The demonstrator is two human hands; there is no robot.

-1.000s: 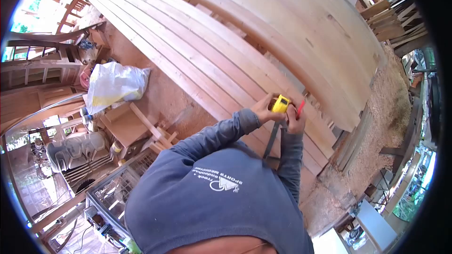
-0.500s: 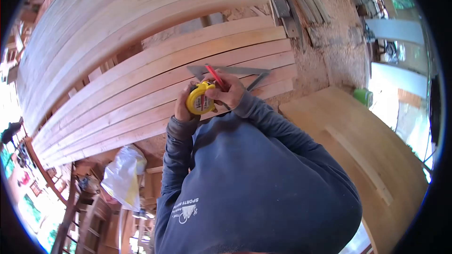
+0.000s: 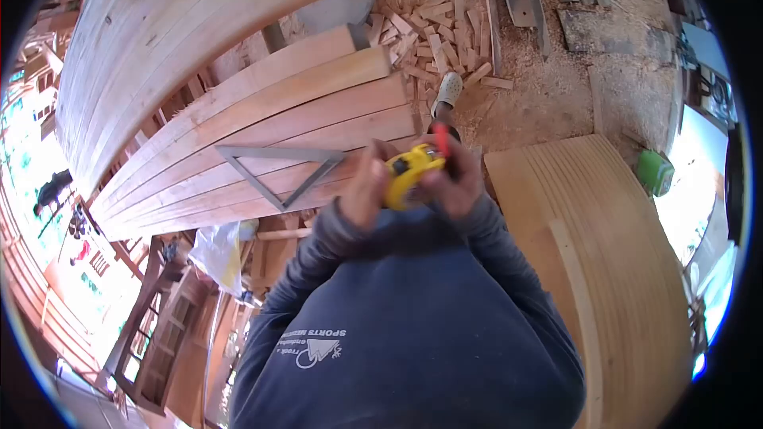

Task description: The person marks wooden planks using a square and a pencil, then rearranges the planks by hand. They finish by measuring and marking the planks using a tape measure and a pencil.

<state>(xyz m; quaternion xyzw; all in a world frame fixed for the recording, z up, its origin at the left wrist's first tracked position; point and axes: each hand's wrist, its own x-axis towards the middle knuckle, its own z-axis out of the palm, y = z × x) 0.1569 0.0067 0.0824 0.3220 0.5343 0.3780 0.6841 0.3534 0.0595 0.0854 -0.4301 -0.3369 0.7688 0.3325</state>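
Note:
My left hand [image 3: 366, 188] is closed round the left side of a yellow tape measure [image 3: 407, 179], held in front of my chest. My right hand [image 3: 459, 183] grips the tape measure's other side and also has a red pencil or marker [image 3: 441, 141] between its fingers. Both hands are slightly blurred. A grey metal triangle square [image 3: 278, 153] lies flat on the row of wooden boards [image 3: 358, 103] to the left of my hands.
A larger stack of planks [image 3: 199, 0] lies beyond the boards. Wood offcuts [image 3: 437, 32] and sawdust cover the floor ahead, near a foot in a light shoe [image 3: 449, 89]. A wide panel [image 3: 636, 270] stands at right, a plastic bag [image 3: 218, 254] at lower left.
The view has shifted right along the boards, towards their ends. Both hands and the tape measure are now clear of the triangle square, which lies to their left. Offcuts and a foot have come into view.

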